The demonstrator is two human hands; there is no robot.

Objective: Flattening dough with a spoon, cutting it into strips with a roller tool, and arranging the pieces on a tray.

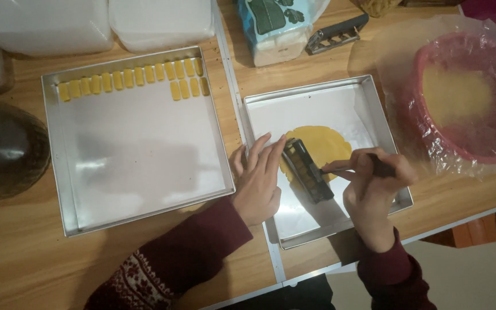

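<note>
Overhead, a wooden bench (24, 241) carries two square metal trays side by side. Left tray (139, 172), lined with white paper: a row of small yellow dough pieces (130, 77) along its far edge, with three more starting a second row beneath at right. Right tray (368, 92): a flat round sheet of yellow dough (322, 143) near its centre. Pink bowl (489, 138) wrapped in clear plastic sits right of this tray, yellow dough inside.

Left hand (258, 181): fingers extended, released, resting flat on the right tray's left rim, fingertips touching a dark rectangular cutter (307, 170) that lies across the dough's near edge. Right hand (374, 186): clenched around a thin dark stick (363, 169), its tip at the cutter's side.
</note>
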